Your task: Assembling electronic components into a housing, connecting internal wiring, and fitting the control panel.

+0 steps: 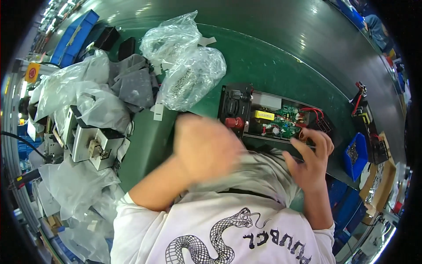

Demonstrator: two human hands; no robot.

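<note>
An open metal case with a green circuit board lies in front of me. A yellow-labelled part sits on the board. The case's black end panel, at the left, carries a red knob-like part. Red wires run at its right end. My left hand is smeared by motion just left of the case and nearer to me; its fingers cannot be made out. At the near right corner, my right hand has its fingers apart and bent, with nothing visible in them. Whether it touches the case, I cannot tell.
Clear plastic bags, one with small metal parts, lie beyond my left hand. Grey pouches, more bags and a metal fixture crowd the left. A blue bin of small parts and a cardboard box stand at right.
</note>
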